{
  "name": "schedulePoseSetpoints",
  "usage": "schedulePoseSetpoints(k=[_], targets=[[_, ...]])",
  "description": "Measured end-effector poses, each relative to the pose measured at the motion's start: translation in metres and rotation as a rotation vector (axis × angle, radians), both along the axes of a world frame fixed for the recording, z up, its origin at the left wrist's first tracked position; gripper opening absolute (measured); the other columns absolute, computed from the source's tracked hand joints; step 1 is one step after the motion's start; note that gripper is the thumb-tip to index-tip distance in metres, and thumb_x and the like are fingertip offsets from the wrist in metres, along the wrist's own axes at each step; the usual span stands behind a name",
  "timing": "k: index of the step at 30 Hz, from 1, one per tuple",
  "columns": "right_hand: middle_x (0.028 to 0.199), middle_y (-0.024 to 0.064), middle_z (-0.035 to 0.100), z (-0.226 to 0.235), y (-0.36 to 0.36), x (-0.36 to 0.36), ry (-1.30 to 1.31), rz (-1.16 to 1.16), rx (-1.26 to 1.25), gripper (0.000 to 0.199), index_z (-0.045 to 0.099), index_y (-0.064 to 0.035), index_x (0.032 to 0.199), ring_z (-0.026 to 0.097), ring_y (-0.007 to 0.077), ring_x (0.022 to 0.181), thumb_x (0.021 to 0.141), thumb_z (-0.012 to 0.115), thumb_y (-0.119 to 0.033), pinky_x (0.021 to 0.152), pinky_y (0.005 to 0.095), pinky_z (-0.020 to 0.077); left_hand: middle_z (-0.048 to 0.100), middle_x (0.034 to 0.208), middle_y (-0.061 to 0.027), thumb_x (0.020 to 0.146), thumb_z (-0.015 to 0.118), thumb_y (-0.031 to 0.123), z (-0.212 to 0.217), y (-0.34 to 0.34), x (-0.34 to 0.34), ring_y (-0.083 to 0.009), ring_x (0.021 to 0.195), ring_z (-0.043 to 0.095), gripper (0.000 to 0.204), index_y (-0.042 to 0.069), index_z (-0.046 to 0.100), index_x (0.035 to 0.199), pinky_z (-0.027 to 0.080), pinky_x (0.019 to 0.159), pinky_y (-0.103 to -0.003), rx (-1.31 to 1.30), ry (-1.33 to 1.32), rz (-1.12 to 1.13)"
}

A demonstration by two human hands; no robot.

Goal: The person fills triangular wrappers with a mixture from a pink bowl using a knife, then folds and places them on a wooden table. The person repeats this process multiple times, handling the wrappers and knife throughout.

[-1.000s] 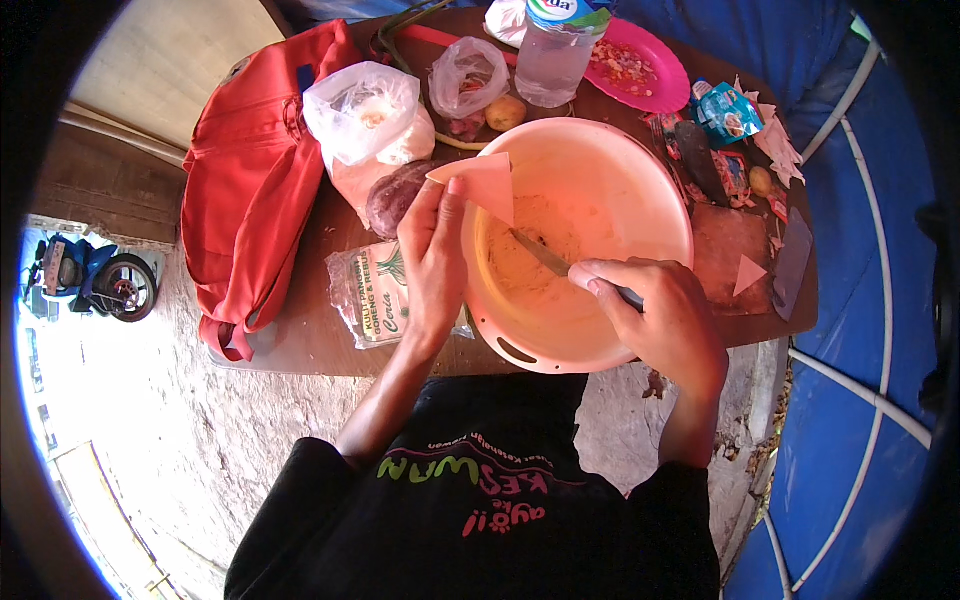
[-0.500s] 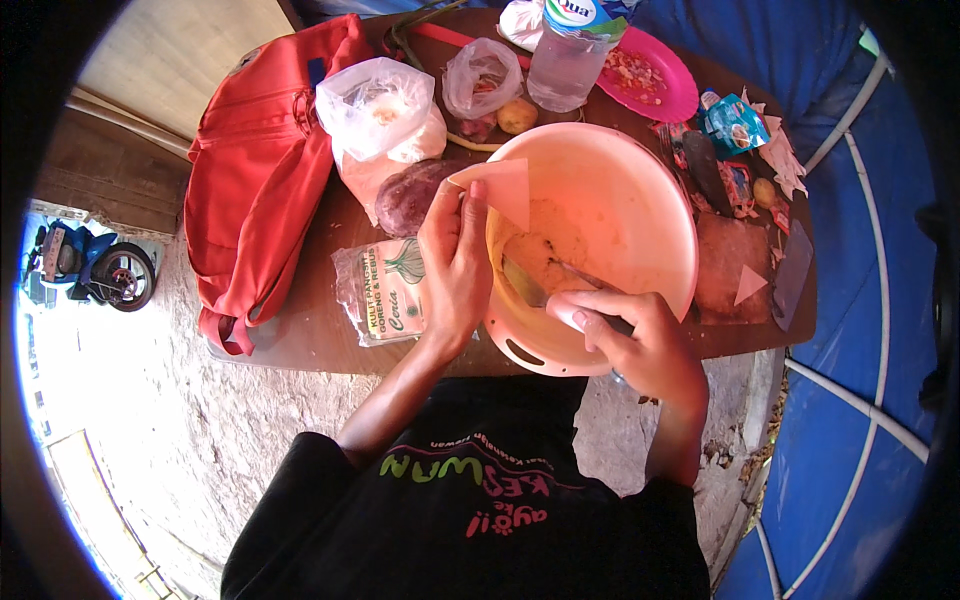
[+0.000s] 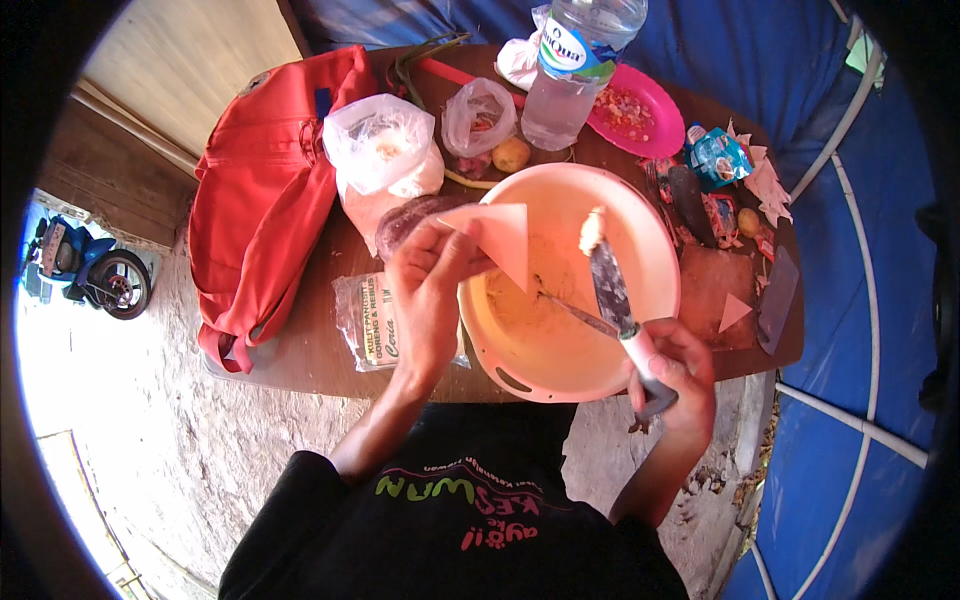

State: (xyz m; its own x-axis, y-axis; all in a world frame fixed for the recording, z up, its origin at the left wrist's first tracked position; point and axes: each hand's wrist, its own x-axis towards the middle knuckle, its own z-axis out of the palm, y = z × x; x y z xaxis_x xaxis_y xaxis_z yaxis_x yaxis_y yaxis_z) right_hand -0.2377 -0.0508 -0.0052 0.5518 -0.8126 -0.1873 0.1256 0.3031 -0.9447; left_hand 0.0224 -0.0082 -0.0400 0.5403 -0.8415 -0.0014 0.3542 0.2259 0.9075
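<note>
My left hand (image 3: 428,275) pinches a pale triangular dough wrapper (image 3: 505,240) by one corner, above the left rim of a large pinkish basin (image 3: 655,240). In my right hand (image 3: 682,375) is a knife (image 3: 609,285) with a white and grey handle, its blade pointing up and away over the basin. A lump of pale, pasty filling (image 3: 592,230) clings to the knife tip. More of this mixture spreads across the basin's bottom, where a thin metal utensil (image 3: 578,312) leans. Below my left hand lies a clear packet of wrappers (image 3: 375,330).
Left stands a red bag (image 3: 265,190), beside plastic bags of white powder (image 3: 385,150). At the back are a water bottle (image 3: 565,90) and a pink plate of chopped bits (image 3: 640,115). Right of the basin, a brown board (image 3: 708,275) carries another triangular wrapper (image 3: 735,312).
My right hand has lifted the knife out of the basin and turned its blade upward, with filling on the tip. The wrapper in my left hand has shifted slightly lower in view.
</note>
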Motion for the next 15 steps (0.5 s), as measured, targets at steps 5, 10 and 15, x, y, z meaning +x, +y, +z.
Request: schedulePoseSetpoints(k=[5, 10, 15], targets=[[0.083, 0.0105, 0.069, 0.0, 0.023, 0.018, 0.258, -0.157, -0.182, 0.03, 0.064, 0.0043, 0.117, 0.057, 0.0077, 0.061, 0.094, 0.066, -0.015, 0.055, 0.0205, 0.044, 0.064, 0.113, -0.0174, 0.103, 0.049, 0.009, 0.004, -0.006, -0.015, -0.0252, 0.106, 0.068, 0.016, -0.003, 0.049, 0.112, 0.054, 0.099, -0.038, -0.021, 0.328, -0.213], [0.091, 0.0115, 0.072, -0.003, 0.023, 0.027, 0.49, -0.248, -0.743, 0.037, 0.063, 0.0059, 0.123, 0.067, 0.0134, 0.082, 0.089, 0.071, -0.006, 0.072, 0.0301, 0.053, 0.06, 0.121, -0.0217, 0.104, 0.046, 0.009, 0.009, -0.005, -0.023, -0.0288, 0.114, 0.064, 0.018, -0.004, 0.046, 0.116, 0.05, 0.105, -0.04, 0.009, 0.325, -0.301], [0.096, 0.015, 0.072, -0.002, 0.028, 0.031, 0.648, -0.26, -0.88, 0.038, 0.064, 0.0026, 0.124, 0.071, 0.0222, 0.089, 0.087, 0.072, -0.001, 0.079, 0.0342, 0.0537, 0.059, 0.127, -0.0208, 0.104, 0.045, 0.01, 0.015, -0.004, -0.028, -0.0274, 0.119, 0.061, 0.033, -0.008, 0.042, 0.132, 0.046, 0.11, -0.039, 0.01, 0.307, -0.379]])
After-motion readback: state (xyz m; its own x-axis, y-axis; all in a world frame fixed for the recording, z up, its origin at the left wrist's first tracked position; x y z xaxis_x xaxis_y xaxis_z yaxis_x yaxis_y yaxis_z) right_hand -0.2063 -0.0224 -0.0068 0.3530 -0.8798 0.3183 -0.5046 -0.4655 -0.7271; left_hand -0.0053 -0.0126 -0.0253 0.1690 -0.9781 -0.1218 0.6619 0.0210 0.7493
